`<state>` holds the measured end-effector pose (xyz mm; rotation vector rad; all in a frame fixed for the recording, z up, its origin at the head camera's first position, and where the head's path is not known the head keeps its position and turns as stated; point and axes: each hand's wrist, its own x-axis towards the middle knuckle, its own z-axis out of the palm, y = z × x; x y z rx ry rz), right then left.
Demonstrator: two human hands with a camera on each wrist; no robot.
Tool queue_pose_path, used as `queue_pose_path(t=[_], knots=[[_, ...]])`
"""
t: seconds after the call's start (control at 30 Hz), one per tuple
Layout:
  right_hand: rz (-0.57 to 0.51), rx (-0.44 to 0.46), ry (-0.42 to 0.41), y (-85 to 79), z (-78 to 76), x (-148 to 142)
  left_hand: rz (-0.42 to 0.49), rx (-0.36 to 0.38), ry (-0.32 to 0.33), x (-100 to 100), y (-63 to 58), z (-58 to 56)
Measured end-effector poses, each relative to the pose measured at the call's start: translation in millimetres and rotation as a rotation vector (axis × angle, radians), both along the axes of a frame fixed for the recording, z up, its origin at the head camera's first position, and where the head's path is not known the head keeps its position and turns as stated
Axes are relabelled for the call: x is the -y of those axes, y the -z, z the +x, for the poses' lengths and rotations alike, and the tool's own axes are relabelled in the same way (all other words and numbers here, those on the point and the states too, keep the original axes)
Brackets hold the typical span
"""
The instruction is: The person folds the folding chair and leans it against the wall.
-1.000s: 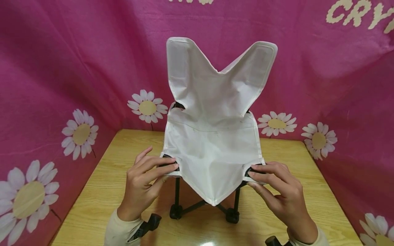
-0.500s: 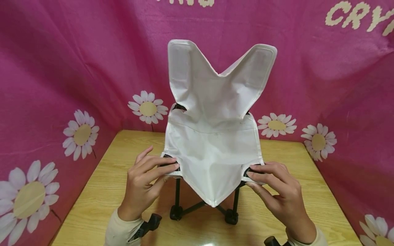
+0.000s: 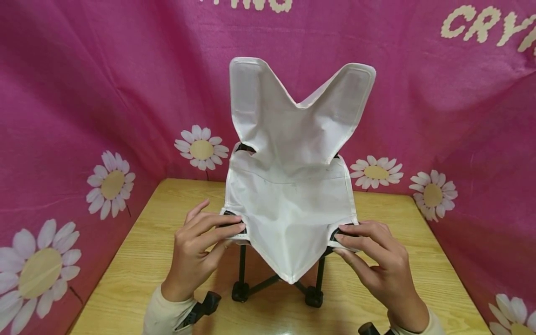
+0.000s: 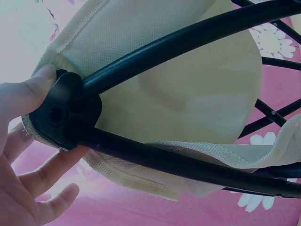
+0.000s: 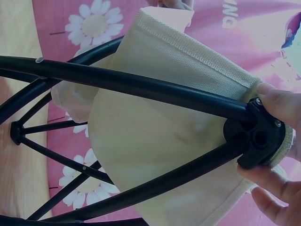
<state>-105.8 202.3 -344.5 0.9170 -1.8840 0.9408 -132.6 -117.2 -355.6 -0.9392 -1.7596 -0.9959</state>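
White chair (image 3: 289, 139) with black legs (image 3: 243, 265) stands on the wooden desk (image 3: 138, 260) before a daisy-print pink curtain (image 3: 418, 102), as a person's left grip (image 3: 194, 246) and right grip (image 3: 387, 258) each pinch a front corner of the seat (image 3: 280, 242).

Head view: cream lettering "CRY" (image 3: 481, 23) at upper right of pink cloth (image 3: 335, 37), following character cut by frame edge; second inscription (image 3: 280, 5) at top centre, tops cropped, ending apparently "NG". Right wrist view: sideways pale letters (image 5: 229, 20) on pink cloth, "NG" legible, preceding character unclear.
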Motion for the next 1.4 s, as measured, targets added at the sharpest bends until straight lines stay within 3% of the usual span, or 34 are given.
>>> queue_pose_path(t=[0.27,1.4], knots=[[-0.015,-0.025,-0.032,-0.1,-2.8,0.2,0.001,-0.005,-0.003,-1.2,-0.9,-0.2],[-0.023,-0.027,-0.038,-2.9,-4.2,3.0,-0.003,-0.012,0.0,-7.2,-7.8,0.6]])
